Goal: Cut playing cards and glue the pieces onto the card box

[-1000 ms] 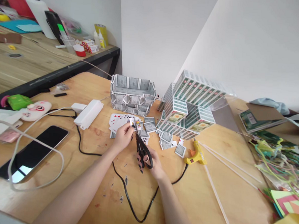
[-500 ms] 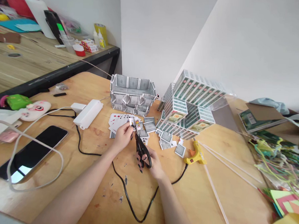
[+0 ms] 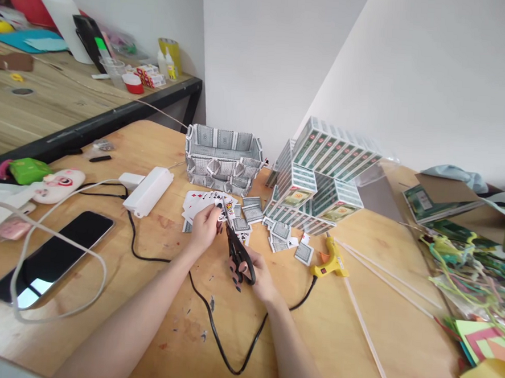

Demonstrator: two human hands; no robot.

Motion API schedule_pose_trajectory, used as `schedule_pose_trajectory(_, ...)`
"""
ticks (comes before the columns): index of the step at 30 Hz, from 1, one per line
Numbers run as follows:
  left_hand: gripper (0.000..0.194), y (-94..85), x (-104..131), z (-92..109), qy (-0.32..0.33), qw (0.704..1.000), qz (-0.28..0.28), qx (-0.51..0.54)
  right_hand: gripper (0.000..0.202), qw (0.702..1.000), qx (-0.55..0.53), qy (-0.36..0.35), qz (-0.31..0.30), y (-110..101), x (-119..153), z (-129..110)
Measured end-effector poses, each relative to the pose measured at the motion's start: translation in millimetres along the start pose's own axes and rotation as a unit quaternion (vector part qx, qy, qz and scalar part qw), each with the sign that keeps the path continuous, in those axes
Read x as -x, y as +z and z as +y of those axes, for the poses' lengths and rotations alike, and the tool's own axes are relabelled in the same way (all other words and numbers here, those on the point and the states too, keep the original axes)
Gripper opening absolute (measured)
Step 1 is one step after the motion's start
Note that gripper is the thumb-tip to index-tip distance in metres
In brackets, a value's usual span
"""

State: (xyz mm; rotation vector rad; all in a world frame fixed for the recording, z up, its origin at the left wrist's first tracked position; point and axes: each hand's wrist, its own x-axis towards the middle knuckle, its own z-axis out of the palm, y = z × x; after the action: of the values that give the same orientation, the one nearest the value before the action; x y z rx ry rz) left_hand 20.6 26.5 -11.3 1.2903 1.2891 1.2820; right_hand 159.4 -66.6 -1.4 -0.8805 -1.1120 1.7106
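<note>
My left hand (image 3: 206,227) pinches a playing card (image 3: 228,210), a face card, by its left side. My right hand (image 3: 253,273) is wrapped round the handles of black scissors (image 3: 237,246). The scissor blades point away from me and meet the card beside my left fingertips; how far they cut into it I cannot tell. Behind the hands lie fanned white playing cards (image 3: 197,199), and loose grey-backed cards (image 3: 252,210) are scattered to the right. A box-like basket built of folded cards (image 3: 223,153) stands just beyond them.
Stacked card boxes (image 3: 297,189) stand right of the basket. A yellow glue gun (image 3: 331,261) lies at right near clear glue sticks (image 3: 366,328); its black cord (image 3: 241,371) loops in front of me. On the left are a phone (image 3: 53,259) and a white power strip (image 3: 149,191).
My left hand has shifted slightly left and turned, showing more of the card's face. The scissors and my right hand stay nearly in place.
</note>
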Motion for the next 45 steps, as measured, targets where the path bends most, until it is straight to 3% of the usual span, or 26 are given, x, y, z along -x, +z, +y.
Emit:
schedule_pose_trajectory(7, 0.027, -0.6, -1.2, 0.3, 0.030, 0.996, 0.021, -0.087, 0.063, 1.000, 0.007, -0.005, 0.006, 0.7, 0.5, 2.1)
schedule_pose_trajectory(18, 0.027, -1.1, -0.5, -0.7, 0.049, 0.994, 0.015, -0.094, 0.039, 1.000, -0.002, 0.005, -0.002, 3.6, 0.9, -4.7)
schedule_pose_trajectory(35, 0.027, -0.8, -1.1, -2.2, 0.032, 0.995, 0.011, -0.094, 0.034, 1.000, 0.016, 0.024, 0.003, 0.5, 1.9, -1.8)
schedule_pose_trajectory(45, 0.028, -0.2, -2.0, -1.6, 0.026, 0.996, 0.012, -0.090, 0.052, 0.999, 0.019, 0.045, 0.014, 2.7, 2.4, -3.6)
